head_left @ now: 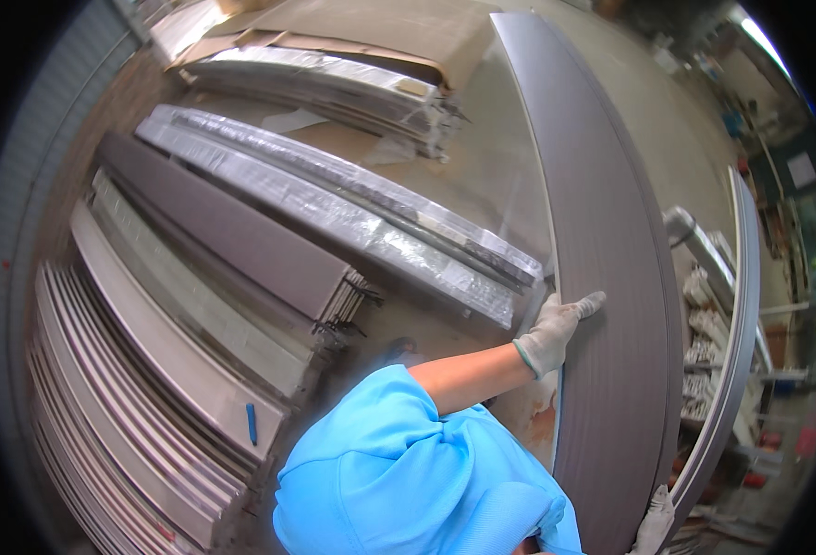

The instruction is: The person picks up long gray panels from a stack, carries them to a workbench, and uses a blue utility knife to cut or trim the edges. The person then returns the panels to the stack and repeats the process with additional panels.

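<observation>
A long grey-brown panel (pixel 604 231) with a fine lengthwise grain runs from the lower edge up to the top of the view. My left hand (pixel 560 331), in a pale work glove, is closed over the panel's left edge, its thumb lying on the face and its other fingers mostly hidden behind. Low on the right, my gloved right hand (pixel 654 523) grips the opposite edge, and part of it is cut off by the frame. My left arm in a light blue sleeve reaches across from the lower middle.
Stacked panels (pixel 140 388) lie on the left, with a blue marker-like object (pixel 251 424) on them. Beyond are dark panels (pixel 241 236) and plastic-wrapped bundles (pixel 334 208). A curved-looking grey strip (pixel 739 342) stands close on the right, before shelves holding pale pieces (pixel 701 342).
</observation>
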`<state>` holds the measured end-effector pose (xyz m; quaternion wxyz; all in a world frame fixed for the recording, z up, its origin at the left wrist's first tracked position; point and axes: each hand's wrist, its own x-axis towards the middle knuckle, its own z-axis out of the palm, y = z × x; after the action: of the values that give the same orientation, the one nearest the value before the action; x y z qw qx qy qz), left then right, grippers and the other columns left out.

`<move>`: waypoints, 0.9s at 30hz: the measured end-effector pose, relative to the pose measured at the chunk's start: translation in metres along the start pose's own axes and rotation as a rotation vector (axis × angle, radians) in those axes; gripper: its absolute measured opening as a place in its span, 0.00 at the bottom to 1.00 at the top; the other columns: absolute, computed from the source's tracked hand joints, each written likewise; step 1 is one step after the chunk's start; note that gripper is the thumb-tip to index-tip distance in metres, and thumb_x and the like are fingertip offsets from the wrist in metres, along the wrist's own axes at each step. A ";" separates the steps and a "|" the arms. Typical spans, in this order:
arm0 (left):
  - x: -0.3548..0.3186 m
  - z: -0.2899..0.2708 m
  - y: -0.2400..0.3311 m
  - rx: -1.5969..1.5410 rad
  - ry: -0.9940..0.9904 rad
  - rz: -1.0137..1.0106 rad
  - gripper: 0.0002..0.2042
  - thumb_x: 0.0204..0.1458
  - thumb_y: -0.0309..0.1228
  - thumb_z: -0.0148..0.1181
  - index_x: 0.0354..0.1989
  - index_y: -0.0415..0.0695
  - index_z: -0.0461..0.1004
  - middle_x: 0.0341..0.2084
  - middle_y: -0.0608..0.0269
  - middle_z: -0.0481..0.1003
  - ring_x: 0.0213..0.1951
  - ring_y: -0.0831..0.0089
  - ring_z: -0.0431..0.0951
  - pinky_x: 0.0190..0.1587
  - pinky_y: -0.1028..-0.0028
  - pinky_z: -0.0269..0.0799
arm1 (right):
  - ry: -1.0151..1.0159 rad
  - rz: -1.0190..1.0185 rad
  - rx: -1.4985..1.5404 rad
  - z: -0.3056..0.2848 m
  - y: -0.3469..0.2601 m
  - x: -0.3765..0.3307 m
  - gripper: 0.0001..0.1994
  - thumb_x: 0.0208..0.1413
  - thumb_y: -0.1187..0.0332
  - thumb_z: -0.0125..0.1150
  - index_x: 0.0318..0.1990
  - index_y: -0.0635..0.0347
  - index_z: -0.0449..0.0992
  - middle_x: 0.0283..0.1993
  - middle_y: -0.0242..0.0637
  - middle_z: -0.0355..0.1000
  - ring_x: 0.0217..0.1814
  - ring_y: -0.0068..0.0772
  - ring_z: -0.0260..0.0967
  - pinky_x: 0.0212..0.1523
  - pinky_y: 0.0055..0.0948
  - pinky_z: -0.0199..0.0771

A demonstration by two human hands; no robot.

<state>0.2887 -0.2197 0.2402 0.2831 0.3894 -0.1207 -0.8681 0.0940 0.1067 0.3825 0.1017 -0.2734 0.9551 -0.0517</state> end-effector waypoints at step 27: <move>-0.130 -0.242 0.024 -0.513 0.593 0.319 0.32 0.51 0.47 0.73 0.59 0.38 0.71 0.57 0.52 0.73 0.58 0.62 0.73 0.63 0.63 0.70 | -0.305 -0.900 0.010 0.090 -0.212 0.060 0.23 0.67 0.50 0.53 0.34 0.66 0.75 0.27 0.52 0.71 0.30 0.53 0.66 0.36 0.45 0.65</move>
<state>0.5479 -0.1599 0.1685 0.5240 0.5155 0.1274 -0.6659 0.1730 -0.1082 0.3173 0.2096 -0.6640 0.7157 -0.0545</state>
